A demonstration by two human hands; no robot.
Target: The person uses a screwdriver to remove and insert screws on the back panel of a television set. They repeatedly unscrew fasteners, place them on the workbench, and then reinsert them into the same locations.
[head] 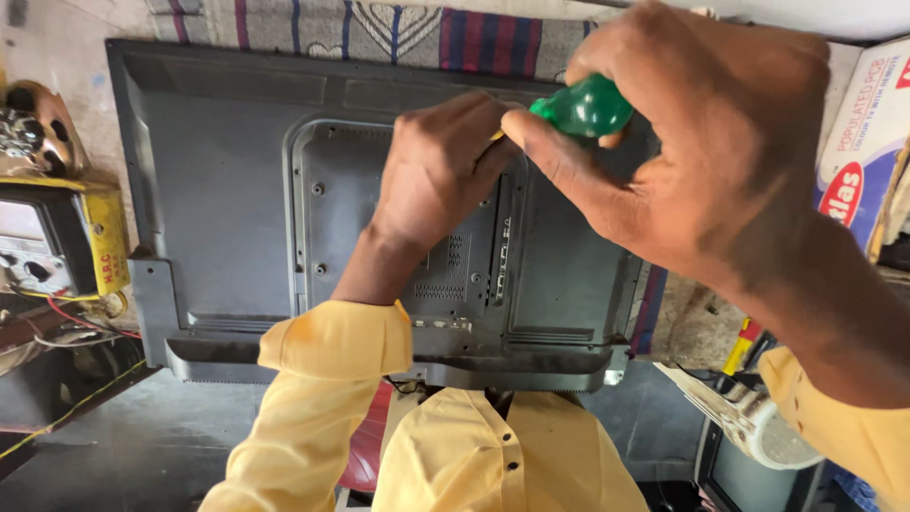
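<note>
Head view, right hand: the right hand (701, 142) is raised near the camera, fingers and thumb curled shut round the translucent green plastic screwdriver handle (583, 104), which shows between thumb and forefinger.
Head view, tool position: the handle sits at the hand's left edge, above the upper middle of the panel; the shaft is hidden behind the left hand.
Head view, left hand: the left hand (441, 171) rests knuckles-up on the panel, fingers bent and touching the right thumb; whether it grips anything cannot be told.
Head view, workpiece: the grey plastic back cover of a flat television (218, 190) lies face down on a striped cloth (379, 24).
Head view, surroundings: a yellow-cased meter (57, 242) sits left; a cardboard box (867, 142) right.
</note>
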